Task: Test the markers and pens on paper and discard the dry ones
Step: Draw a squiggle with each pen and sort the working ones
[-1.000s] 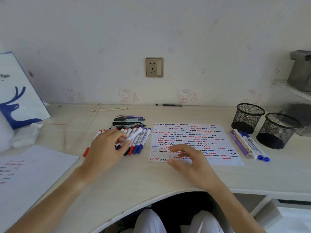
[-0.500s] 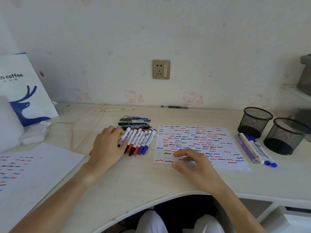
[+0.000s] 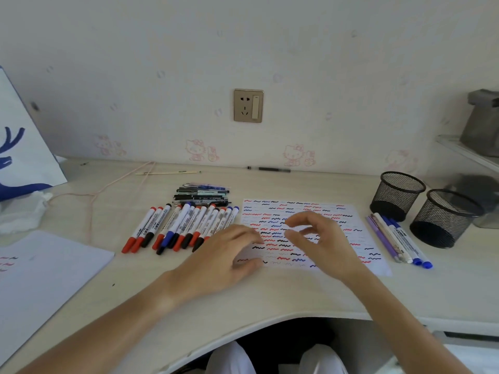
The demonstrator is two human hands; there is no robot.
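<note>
A sheet of test paper [image 3: 348, 220] covered in red, blue and black squiggles lies at the desk's centre. Left of it lies a row of white markers [image 3: 178, 228] with red, blue and black caps, and behind them a stack of dark pens [image 3: 201, 195]. My left hand [image 3: 224, 257] rests on the desk at the paper's left edge, fingers relaxed, holding nothing. Above the paper hovers my right hand [image 3: 321, 241], fingers loosely curved and empty. A few pens and markers [image 3: 397, 238] lie to the right of the paper.
Two black mesh cups [image 3: 397, 194] [image 3: 445, 217] stand at the right. A lone black pen [image 3: 270, 169] lies by the wall. Another sheet [image 3: 40, 279] sits at the left, with a white-and-blue bag [image 3: 21, 136] and a pink cord [image 3: 108, 190] behind it.
My left hand let go of the marker row and moved right to the paper's left edge. My right hand lifted slightly above the paper.
</note>
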